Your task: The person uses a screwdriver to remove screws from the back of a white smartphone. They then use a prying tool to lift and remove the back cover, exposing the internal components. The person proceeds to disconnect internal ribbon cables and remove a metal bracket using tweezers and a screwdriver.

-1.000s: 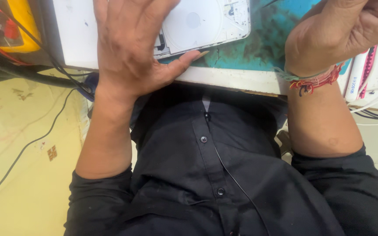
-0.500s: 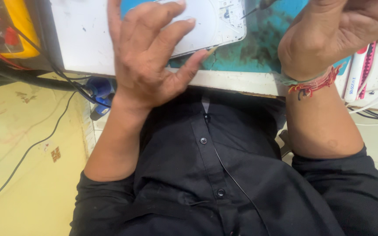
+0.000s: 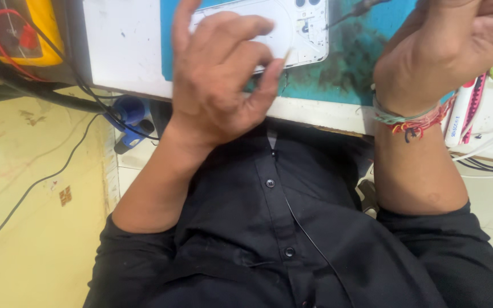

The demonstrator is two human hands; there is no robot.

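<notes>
Left hand up over the desk edge, fingers curled loosely, thumb angled in toward them, and the grip is closed on nothing: no object sits between the fingertips. Just beyond those fingers lies the phone, a white back shell flat on the blue mat, partly covered by the hand. Its long axis runs left to right along the desk edge, and the end with the small camera holes points to the right, away from the left grip and toward the right hand. Right hand sits well to the right of the phone, wrist raised, a band of coloured threads round it; its fingers run out of the top of the view, so whether that grip is apart or together cannot be told. Between the right hand and the phone, a thin dark tool lies on the mat, tip slanting down toward the phone's corner. Far left of the left grip, a yellow meter with a red lead. Below both arms, the black shirt.
</notes>
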